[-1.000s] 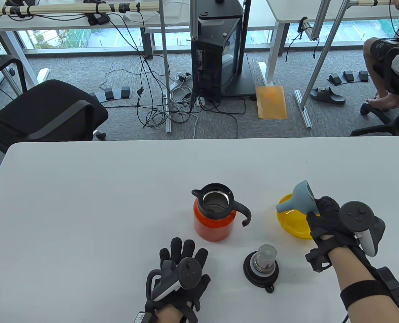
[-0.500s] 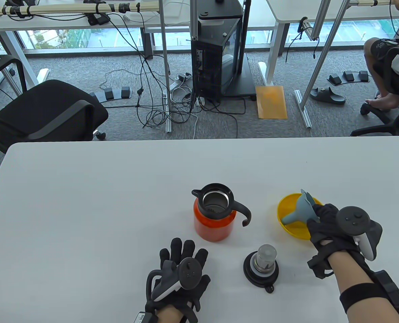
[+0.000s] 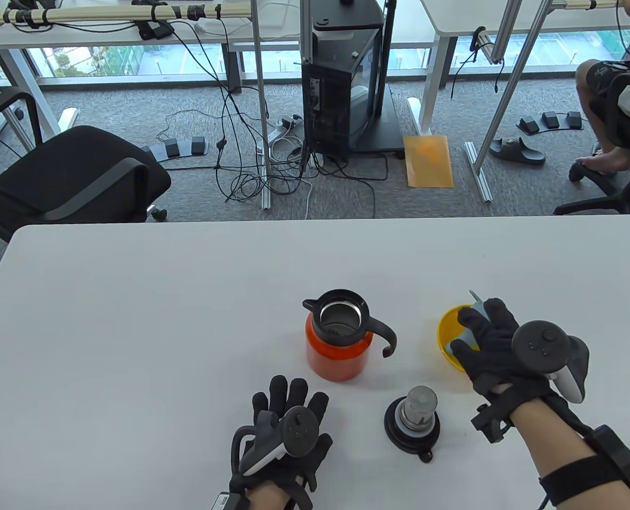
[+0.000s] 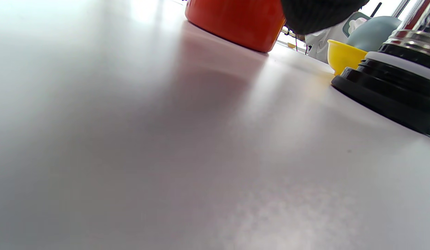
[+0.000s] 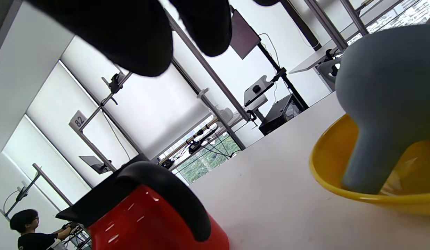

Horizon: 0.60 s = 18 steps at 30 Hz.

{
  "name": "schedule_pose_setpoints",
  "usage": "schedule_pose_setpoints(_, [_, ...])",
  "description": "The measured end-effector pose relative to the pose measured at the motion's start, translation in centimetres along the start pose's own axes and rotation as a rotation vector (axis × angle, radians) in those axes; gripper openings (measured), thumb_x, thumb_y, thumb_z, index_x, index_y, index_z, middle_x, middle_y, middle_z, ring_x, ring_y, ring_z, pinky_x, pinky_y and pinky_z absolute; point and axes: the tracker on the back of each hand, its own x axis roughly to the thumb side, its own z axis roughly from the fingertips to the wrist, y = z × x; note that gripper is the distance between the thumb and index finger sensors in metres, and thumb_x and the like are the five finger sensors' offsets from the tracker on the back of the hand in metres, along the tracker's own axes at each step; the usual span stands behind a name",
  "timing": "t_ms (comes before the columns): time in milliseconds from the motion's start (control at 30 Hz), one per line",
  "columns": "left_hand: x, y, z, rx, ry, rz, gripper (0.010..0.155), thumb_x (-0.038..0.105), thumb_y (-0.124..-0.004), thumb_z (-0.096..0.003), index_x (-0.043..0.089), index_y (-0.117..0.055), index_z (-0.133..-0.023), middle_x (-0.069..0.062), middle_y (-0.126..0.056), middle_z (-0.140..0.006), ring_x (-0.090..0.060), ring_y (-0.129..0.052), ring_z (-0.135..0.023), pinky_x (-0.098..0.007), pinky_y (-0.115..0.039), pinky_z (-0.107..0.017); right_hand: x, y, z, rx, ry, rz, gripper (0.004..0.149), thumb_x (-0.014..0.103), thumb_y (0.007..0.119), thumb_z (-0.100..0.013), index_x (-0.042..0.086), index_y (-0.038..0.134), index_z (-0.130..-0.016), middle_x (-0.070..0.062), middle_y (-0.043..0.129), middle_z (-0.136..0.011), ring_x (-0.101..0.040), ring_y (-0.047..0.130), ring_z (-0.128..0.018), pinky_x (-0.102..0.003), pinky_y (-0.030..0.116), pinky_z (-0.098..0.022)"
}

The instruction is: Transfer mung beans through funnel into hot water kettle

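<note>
The orange kettle with a black rim and handle stands open at mid-table; small dark bits show inside its mouth. Its lid lies upside down in front of it. The grey-blue funnel stands spout down in the yellow bowl, as the right wrist view shows for funnel and bowl. My right hand lies over the funnel with fingers spread, off it. My left hand rests flat on the table, empty, in front of the kettle.
The white table stretches bare to the left and back. Beyond its far edge are an office chair, cables and a computer stand. In the left wrist view the lid sits close on the right.
My right hand lowered the funnel from above the bowl's far side into the bowl, turned it spout down, and spread its fingers over it. The left hand has not moved.
</note>
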Motion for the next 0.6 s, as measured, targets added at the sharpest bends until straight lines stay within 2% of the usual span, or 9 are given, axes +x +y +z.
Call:
schedule_pose_setpoints(67, [0.0, 0.0, 0.0, 0.0, 0.0, 0.004, 0.077, 0.055, -0.067, -0.0484, 0.034, -0.027, -0.111, -0.003, -0.003, -0.115, -0.037, 0.013, -0.099, -0.067, -0.004, -0.068, 0.8, 0.9, 0.1, 0.038, -0.035, -0.002, 0.071, 0.038, 0.08, -0.051, 0.0, 0.055, -0.106, -0.037, 0.016, -0.103, -0.068, 0.02, -0.089, -0.078, 0.034, -0.056])
schedule_pose_setpoints(267, [0.0, 0.0, 0.0, -0.002, 0.002, 0.01, 0.077, 0.054, -0.067, -0.0485, 0.034, -0.027, -0.111, -0.003, -0.003, -0.115, -0.037, 0.013, -0.099, -0.067, -0.004, -0.068, 2.0, 4.2, 0.4, 0.241, -0.111, -0.037, 0.077, 0.044, 0.078, -0.052, 0.001, 0.05, -0.109, -0.037, 0.013, -0.104, -0.069, 0.016, -0.089, -0.08, 0.032, -0.055])
schedule_pose_setpoints(433, [-0.3, 0.0, 0.0, -0.005, 0.01, 0.015, 0.077, 0.054, -0.067, -0.0486, 0.034, -0.027, -0.111, -0.003, -0.003, -0.115, -0.037, 0.013, -0.099, -0.067, -0.004, -0.068, 1.9, 6.3, 0.4, 0.391, -0.158, -0.057, 0.081, 0.048, 0.078, -0.052, 0.002, 0.045, -0.111, -0.037, 0.012, -0.104, -0.068, 0.015, -0.089, -0.08, 0.031, -0.056])
schedule_pose_setpoints(600, [-0.2, 0.1, 0.0, -0.001, 0.007, 0.016, 0.077, 0.054, -0.067, -0.0485, 0.034, -0.027, -0.111, -0.003, -0.003, -0.115, -0.037, 0.013, -0.099, -0.067, -0.004, -0.068, 1.5, 8.1, 0.6, 0.482, -0.182, -0.05, 0.085, 0.049, 0.082, -0.05, 0.004, 0.045, -0.111, -0.036, 0.011, -0.105, -0.068, 0.015, -0.09, -0.08, 0.03, -0.056])
